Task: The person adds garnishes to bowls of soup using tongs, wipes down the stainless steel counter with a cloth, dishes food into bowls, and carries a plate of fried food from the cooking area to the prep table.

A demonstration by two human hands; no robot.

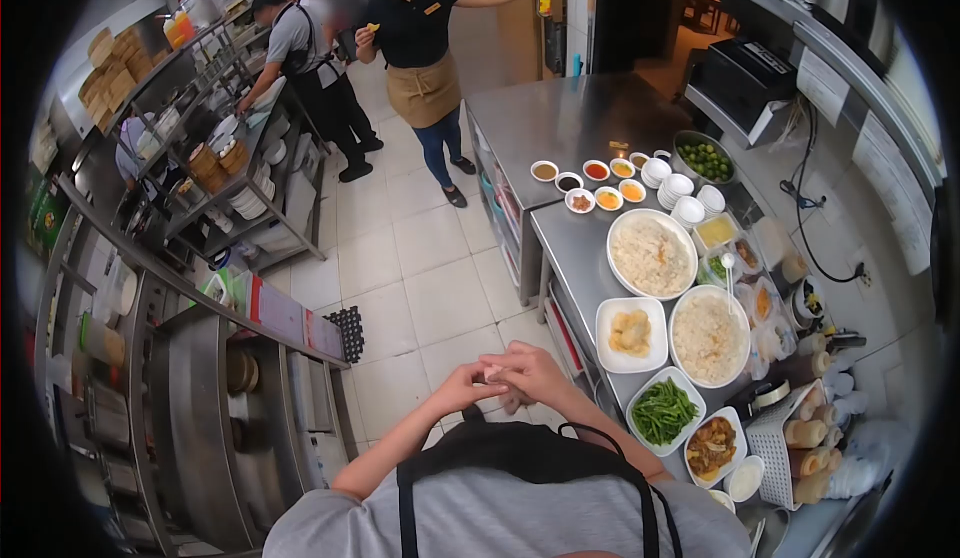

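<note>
In front of my black apron (540,450), my two hands meet at waist height above the floor. The fingers of my left hand (462,388) are curled in toward those of my right hand (535,373), and the fingertips of both press together. Whether anything small sits between them is hidden. Both hands are apart from the steel counter on the right, where the nearest dishes are a square white plate of pale yellow food (630,334), a dish of green beans (664,410) and a dish of brown saucy food (711,448).
Two large bowls of rice (652,252) stand on the steel counter (560,226), with small sauce bowls (596,171), stacked white cups (676,190) and a bowl of green citrus (705,158) behind. A person in a tan apron (430,93) stands ahead. Steel shelving (180,358) lines the left.
</note>
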